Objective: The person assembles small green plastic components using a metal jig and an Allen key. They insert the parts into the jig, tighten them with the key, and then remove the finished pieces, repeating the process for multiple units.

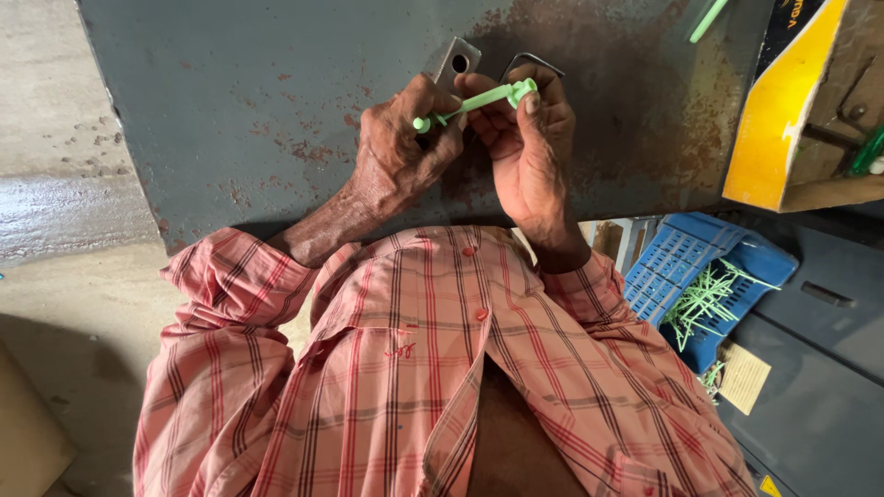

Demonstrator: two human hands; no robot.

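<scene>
Both hands hold one thin light-green plastic rod [474,101] over a rusty grey metal table [258,101]. My left hand [401,147] pinches the rod's left end, which carries a small knob. My right hand [529,138] grips the other end, where a rounded green cap sits at the fingertips. A small grey metal plate with a hole [453,63] lies on the table just beyond my left hand. A bent dark wire piece [529,63] peeks out behind my right fingers.
A blue plastic crate [677,262] at the lower right holds several green plastic rods [704,299]. A yellow-edged cardboard box [783,110] stands at the right of the table. Another green rod [707,20] lies at the table's top edge. Concrete floor is on the left.
</scene>
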